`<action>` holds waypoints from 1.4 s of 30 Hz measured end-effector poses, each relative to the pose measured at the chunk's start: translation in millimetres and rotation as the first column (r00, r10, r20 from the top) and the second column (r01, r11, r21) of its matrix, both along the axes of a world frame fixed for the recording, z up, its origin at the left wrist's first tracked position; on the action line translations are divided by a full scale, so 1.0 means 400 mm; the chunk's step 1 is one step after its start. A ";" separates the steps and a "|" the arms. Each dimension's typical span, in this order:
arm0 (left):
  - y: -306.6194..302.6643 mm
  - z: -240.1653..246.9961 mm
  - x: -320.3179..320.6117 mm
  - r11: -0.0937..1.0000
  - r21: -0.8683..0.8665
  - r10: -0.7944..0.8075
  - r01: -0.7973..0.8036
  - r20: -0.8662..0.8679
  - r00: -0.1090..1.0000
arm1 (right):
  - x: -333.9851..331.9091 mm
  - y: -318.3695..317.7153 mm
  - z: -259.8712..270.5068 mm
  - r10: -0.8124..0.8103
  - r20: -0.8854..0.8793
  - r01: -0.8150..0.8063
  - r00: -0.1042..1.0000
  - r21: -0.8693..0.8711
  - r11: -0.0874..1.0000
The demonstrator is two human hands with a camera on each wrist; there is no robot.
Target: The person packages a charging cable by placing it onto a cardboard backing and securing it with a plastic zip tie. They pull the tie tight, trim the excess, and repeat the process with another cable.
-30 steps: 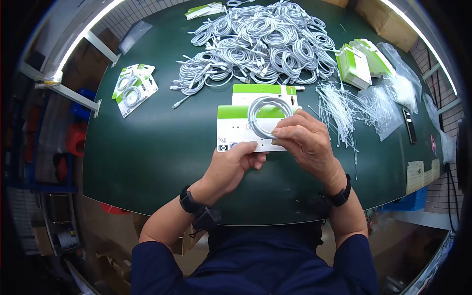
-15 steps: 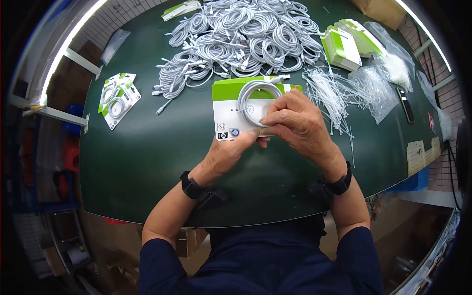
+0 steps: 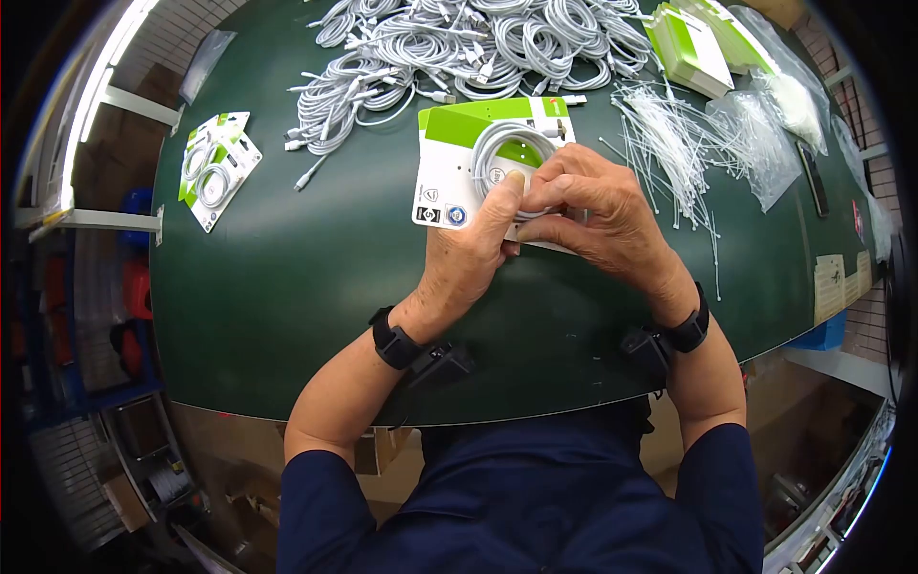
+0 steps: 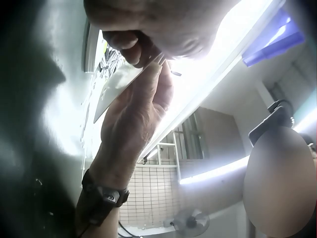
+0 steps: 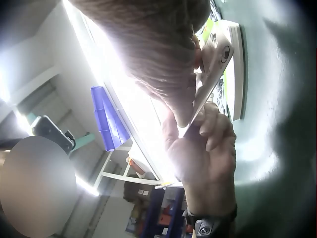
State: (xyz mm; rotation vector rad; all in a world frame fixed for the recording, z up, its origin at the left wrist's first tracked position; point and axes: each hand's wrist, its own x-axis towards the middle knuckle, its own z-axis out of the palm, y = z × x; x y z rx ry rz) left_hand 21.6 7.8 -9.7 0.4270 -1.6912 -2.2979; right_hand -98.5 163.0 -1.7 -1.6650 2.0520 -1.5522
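Observation:
A green-and-white packaging card (image 3: pixel 442 167) is gripped at its lower edge by my left hand (image 3: pixel 464 244), fingers behind it. The left thumb presses on the coiled grey-white cable (image 3: pixel 481 158) lying against the card's front. My right hand (image 3: pixel 612 215) pinches the coil's lower right side with curled fingers, which hide that part. Another green-topped card (image 3: pixel 559 113) shows behind the held one. In the left wrist view the card (image 4: pixel 115 90) appears nearly edge-on between both hands; the right wrist view also shows the card (image 5: pixel 218 62) at a slant.
A large heap of coiled cables (image 3: pixel 411 53) covers the back of the green table (image 3: pixel 287 258). To the right lie loose white cable ties (image 3: pixel 665 143), plastic bags (image 3: pixel 760 153) and a stack of cards (image 3: pixel 688 53). Carded cables (image 3: pixel 215 182) lie at left.
My left thumb has moved up from the card's lower edge onto the coil. The right hand stays at the coil's lower right. The head view has shifted, so the cable heap sits higher.

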 end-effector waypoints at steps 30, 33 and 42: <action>-0.023 0.014 0.002 0.989 -0.141 -0.027 0.045 0.127 0.991 | 0.044 -0.009 -0.002 -0.121 0.022 0.120 0.992 0.047 0.992; -0.027 0.016 0.000 0.978 -0.206 -0.015 0.031 0.079 0.997 | 0.042 -0.006 -0.001 -0.105 0.096 0.098 0.990 0.076 0.992; -0.033 0.010 0.000 0.980 -0.194 -0.023 0.038 0.081 0.996 | 0.022 -0.002 0.003 -0.048 0.073 0.044 0.996 0.052 0.998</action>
